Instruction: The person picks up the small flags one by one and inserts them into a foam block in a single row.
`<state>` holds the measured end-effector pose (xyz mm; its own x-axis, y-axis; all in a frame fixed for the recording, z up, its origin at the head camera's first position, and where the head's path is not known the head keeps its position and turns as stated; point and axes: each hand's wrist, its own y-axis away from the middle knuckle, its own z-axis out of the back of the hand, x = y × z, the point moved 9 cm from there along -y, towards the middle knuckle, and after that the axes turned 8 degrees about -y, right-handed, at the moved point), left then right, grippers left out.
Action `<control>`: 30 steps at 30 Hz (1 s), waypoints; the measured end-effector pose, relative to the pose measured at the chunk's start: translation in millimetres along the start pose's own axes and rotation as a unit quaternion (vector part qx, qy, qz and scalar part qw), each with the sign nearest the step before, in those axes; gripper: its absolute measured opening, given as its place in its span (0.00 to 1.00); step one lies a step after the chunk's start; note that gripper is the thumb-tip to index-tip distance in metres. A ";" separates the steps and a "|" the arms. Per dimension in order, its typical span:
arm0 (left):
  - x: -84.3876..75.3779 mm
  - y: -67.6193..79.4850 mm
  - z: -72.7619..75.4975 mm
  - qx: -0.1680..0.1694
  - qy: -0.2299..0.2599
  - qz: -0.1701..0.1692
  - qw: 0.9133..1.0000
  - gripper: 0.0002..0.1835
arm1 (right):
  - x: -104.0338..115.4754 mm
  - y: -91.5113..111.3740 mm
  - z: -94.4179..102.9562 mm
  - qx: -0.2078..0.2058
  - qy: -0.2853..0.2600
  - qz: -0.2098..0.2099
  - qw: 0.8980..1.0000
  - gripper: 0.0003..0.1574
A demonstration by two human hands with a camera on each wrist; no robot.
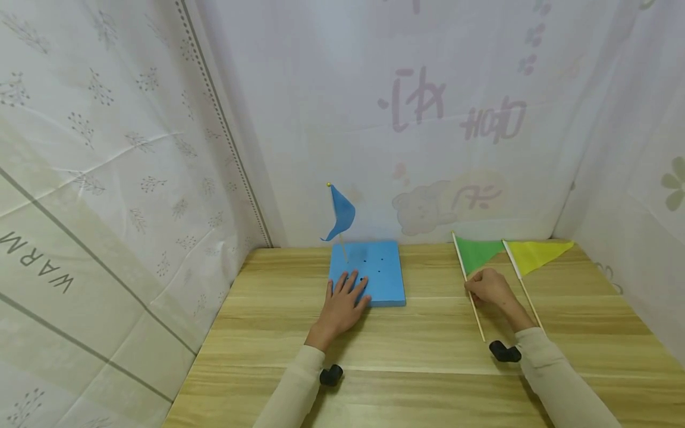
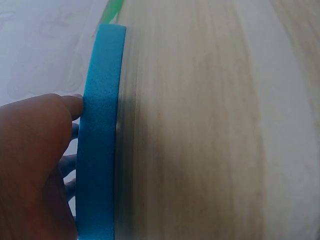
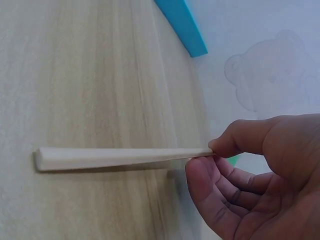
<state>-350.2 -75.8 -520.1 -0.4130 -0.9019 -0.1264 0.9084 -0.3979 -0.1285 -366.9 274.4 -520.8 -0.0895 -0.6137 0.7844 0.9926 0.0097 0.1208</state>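
My left hand (image 1: 341, 306) rests with spread fingers on a blue foam block (image 1: 386, 288) that has several small holes in its top. In the left wrist view the thumb touches the block's edge. A blue flag (image 1: 343, 215) on a thin stick stands in the block's far left part, tilted a little. At the right, my right hand (image 1: 491, 288) pinches the stick of a green flag (image 1: 476, 254) between thumb and fingers. The stick (image 3: 120, 156) shows close up in the right wrist view. Beside that hand lies a yellow flag (image 1: 537, 254), its stick partly behind the wrist.
The wooden table (image 1: 428, 392) ends at a pale printed curtain (image 1: 342, 119) at the back. Another curtain (image 1: 118, 178) hangs along the left side. A black wrist mount sticks out near each sleeve.
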 end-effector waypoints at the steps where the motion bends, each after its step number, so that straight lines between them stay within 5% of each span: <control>1: 0.1 -0.3 0.0 0.000 0.001 0.001 1.000 0.31 | 1.3 -0.2 0.7 -0.003 0.004 0.000 1.000 0.19; 30: 0.6 -0.9 -0.4 0.005 0.005 0.002 1.000 0.31 | 29.9 -6.2 7.3 -0.031 -0.096 0.019 0.995 0.15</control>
<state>-351.3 -75.9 -520.5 -0.4093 -0.9021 -0.1364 0.9109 -0.3956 -0.1174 -376.4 261.7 -493.7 -0.0596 -0.4509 0.8906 0.9982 -0.0224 0.0555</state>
